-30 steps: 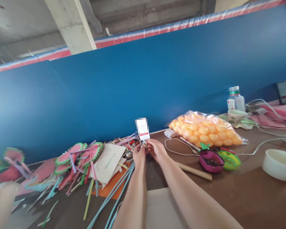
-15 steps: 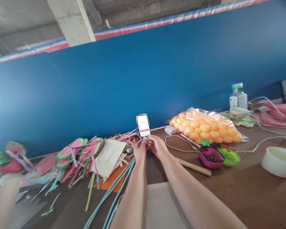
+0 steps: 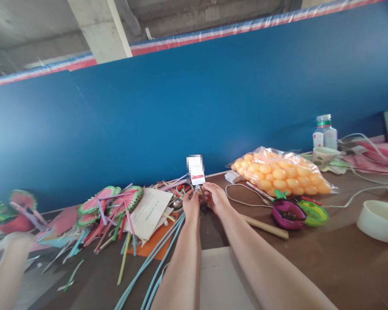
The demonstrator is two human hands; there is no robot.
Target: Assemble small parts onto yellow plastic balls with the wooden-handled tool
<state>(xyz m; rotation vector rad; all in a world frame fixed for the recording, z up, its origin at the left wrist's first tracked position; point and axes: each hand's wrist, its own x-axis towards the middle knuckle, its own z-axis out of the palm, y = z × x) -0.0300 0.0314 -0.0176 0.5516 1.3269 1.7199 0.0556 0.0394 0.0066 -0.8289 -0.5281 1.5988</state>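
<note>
Both my arms reach far forward over the brown table (image 3: 310, 267). My left hand (image 3: 191, 203) and my right hand (image 3: 215, 198) meet near the blue wall, fingers pinched together on a small object (image 3: 199, 193) between them that I cannot make out. A small white card with a red stripe (image 3: 197, 177) stands just above my fingertips. Several long thin blue and green sticks (image 3: 155, 258) lie under and left of my left forearm.
Folded pink-and-green paper fans (image 3: 111, 204), coloured strips and a white paper sheet (image 3: 150, 211) lie left. A bag of orange balls (image 3: 280, 174), purple and green cups (image 3: 287, 213), a wooden stick (image 3: 265, 228), cables, a bottle (image 3: 324, 131) and a white bowl (image 3: 378, 219) sit right. Another person's arm (image 3: 6, 271) is at far left.
My hands have stayed pinched together at the same spot; the view has shifted slightly. The arm at far left has barely moved.
</note>
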